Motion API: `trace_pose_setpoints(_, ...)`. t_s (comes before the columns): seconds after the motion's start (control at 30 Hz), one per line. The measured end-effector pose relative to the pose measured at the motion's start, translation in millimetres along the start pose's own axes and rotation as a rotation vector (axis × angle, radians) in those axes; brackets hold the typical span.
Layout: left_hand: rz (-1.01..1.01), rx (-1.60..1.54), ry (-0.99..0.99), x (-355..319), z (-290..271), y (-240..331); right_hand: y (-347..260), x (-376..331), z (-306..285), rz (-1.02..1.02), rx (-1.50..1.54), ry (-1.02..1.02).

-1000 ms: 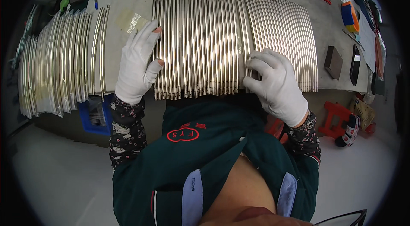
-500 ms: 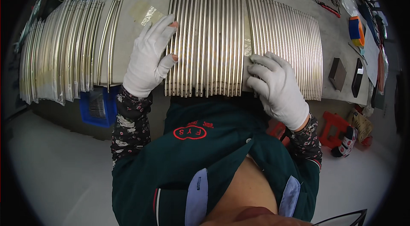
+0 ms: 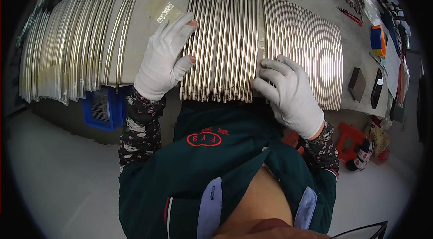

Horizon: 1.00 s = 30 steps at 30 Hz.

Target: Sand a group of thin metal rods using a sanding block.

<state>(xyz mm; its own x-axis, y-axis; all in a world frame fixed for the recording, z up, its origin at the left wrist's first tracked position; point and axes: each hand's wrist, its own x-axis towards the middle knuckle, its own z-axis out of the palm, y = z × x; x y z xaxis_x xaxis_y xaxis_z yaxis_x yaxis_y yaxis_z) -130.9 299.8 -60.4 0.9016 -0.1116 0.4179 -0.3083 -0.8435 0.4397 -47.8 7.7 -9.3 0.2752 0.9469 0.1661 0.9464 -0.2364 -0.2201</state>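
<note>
Several slim shiny metal rods (image 3: 223, 40) lie side by side as a middle group on the table. My left hand (image 3: 164, 58), in a white glove with bare thumb and forefinger tips, is open along this group's left edge, fingers spread. My right hand (image 3: 293, 90), also gloved, reaches over the gap to a second, wider group of rods (image 3: 306, 49). Its fingers are bent and apart, over that group's left edge, with the thumb at the right edge of the middle group. Neither hand grips a rod.
Farther left are two loose rods (image 3: 121, 36) and a row of rods in clear plastic sleeves (image 3: 67, 45). A blue bin (image 3: 100, 112) sits below the table edge. At the right lie red-handled pliers (image 3: 351, 16), a tape roll (image 3: 378, 40) and a dark block (image 3: 356, 83).
The left edge of the middle group has shifted right with my left hand, and the group is narrower. My right thumb has moved left to that group's right edge.
</note>
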Motion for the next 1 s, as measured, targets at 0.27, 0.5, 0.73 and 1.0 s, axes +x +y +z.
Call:
trace_pose_setpoints(0.27, 0.01, 0.0, 0.004, 1.2, -1.6, 2.4, 1.1, 9.7, 1.0, -0.023, 0.008, -0.018)
trace_pose_setpoints(0.5, -0.025, -0.04, -0.005, 0.4, -2.2, 1.6, -6.1, 19.9, 2.4, -0.033, -0.017, -0.062)
trace_pose_setpoints(0.73, 0.0, -0.017, -0.005, 0.7, -4.0, 1.3, -9.6, 29.2, 3.4, -0.083, 0.013, 0.012)
trace_pose_setpoints(1.0, 0.004, 0.08, -0.023, 0.7, -4.0, 4.2, -12.5, 37.3, 7.1, -0.087, -0.026, -0.062)
